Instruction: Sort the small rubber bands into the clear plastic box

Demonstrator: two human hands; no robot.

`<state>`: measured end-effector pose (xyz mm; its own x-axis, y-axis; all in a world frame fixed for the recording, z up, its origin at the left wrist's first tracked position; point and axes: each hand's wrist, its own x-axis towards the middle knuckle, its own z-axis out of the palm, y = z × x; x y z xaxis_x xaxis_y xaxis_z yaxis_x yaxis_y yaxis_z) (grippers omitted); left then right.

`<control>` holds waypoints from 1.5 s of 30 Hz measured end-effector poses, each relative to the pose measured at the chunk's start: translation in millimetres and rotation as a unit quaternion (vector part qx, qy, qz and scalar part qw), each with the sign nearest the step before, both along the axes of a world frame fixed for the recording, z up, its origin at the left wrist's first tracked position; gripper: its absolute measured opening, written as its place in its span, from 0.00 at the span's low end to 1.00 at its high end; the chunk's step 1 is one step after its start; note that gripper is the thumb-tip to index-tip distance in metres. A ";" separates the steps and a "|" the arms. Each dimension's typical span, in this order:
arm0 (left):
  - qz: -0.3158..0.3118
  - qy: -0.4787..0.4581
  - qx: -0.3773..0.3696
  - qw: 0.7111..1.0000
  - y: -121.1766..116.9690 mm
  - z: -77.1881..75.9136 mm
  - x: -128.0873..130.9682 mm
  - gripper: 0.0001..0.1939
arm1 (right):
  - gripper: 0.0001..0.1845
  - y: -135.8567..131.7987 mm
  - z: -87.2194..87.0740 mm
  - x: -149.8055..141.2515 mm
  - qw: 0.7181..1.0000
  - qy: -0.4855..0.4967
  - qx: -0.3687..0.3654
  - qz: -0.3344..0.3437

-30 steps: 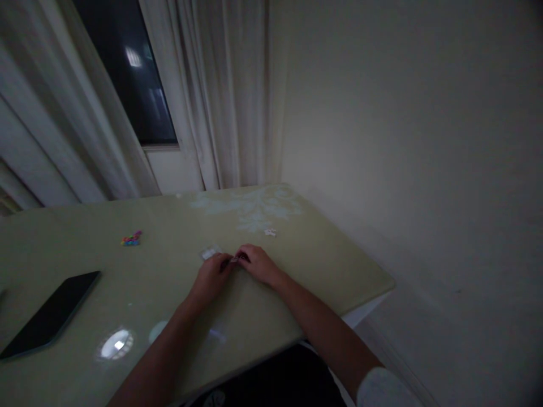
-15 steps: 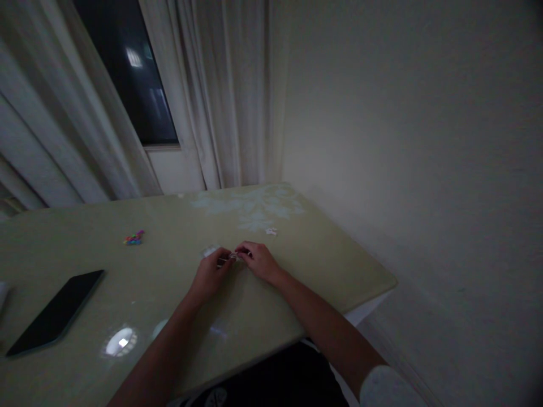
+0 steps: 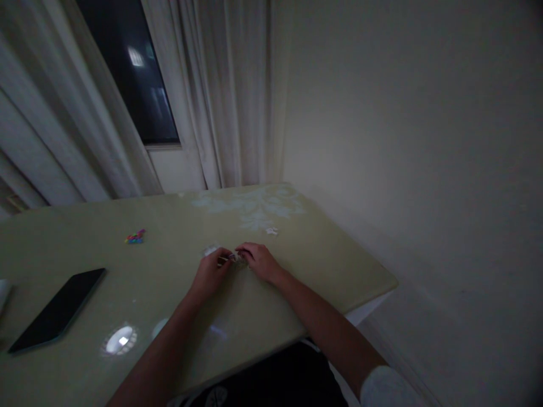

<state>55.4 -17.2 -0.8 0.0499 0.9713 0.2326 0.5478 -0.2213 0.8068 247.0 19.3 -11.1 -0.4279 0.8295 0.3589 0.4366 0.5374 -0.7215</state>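
Near the middle of the table, my left hand pinches a small pale, thin-stranded thing between thumb and fingertips. My right hand meets it from the other side, its fingers closed on the same thing. The strands show as light lines between the two hands; their exact kind is too small and dim to make out. Just behind my left hand lies a whitish, see-through item, partly covered by the fingers. A few small white pieces lie beyond my right hand.
A little heap of brightly coloured small pieces lies at the left on the glossy table. Nearer stands out a flat dark tablet. A white object shows at the left edge. A wall borders the table's right side.
The pale thing shows a little more between my fingertips and looks more spread out. Both hands stay in almost the same place; the view has shifted slightly.
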 end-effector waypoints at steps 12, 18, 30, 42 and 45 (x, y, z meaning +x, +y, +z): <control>-0.066 0.011 -0.027 0.997 0.5 11.5 -11.0 0.17 | 0.14 3.9 4.7 11.8 0.999 0.010 -0.029 0.022; -0.081 0.030 -0.051 0.995 -3.3 15.1 -28.6 0.21 | 0.40 5.4 9.1 37.1 0.992 -0.078 -0.062 0.080; -0.125 0.096 -0.095 0.983 6.9 6.0 -10.7 0.13 | 0.20 14.1 19.2 19.4 0.973 -0.166 -0.036 0.158; -0.097 0.047 -0.066 0.992 -16.0 -6.2 -8.9 0.12 | 0.02 -13.2 16.3 21.8 0.980 -0.149 -0.018 0.134; -0.083 -0.001 -0.098 0.992 -23.2 -8.5 -10.3 0.14 | 0.03 -19.2 16.5 22.3 0.988 -0.093 -0.057 0.107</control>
